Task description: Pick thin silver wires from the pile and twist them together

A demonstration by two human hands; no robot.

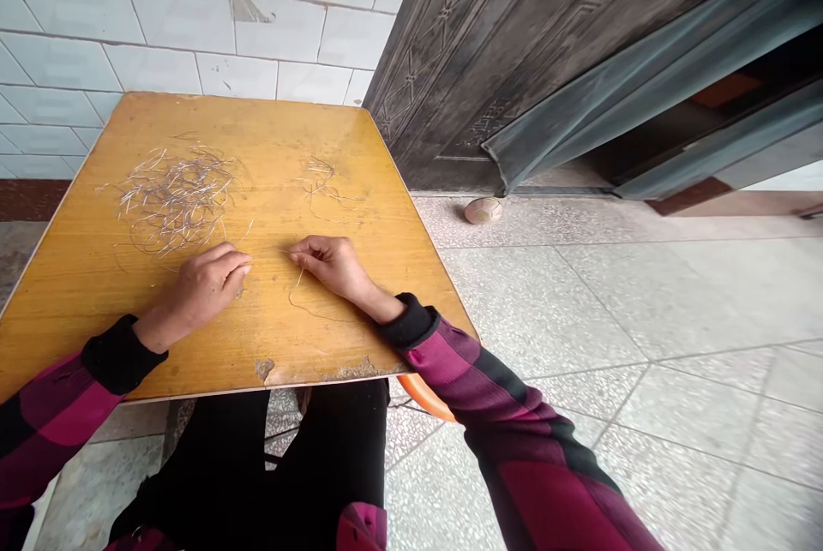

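My right hand (329,264) is closed in a pinch on a thin wire-like strand (291,298), which curls down onto the table beside the wrist. A short stretch of fine strand also shows left of these fingertips, towards my other hand. My left hand (209,281) has thumb and fingers pressed together just above the tabletop; what they hold, if anything, is too fine to make out. Beyond the left hand lies a tangled pile of thin strands (180,198), some with whitish lengths. A smaller loose bunch of strands (322,182) lies beyond the right hand.
The yellow wooden table (270,127) has a chipped front edge and stands against a white tiled wall (180,20). To the right are a dark carved door (489,45), a grey-green curtain (617,92) and a ball (483,210) on the floor. Something orange (425,398) shows under the table.
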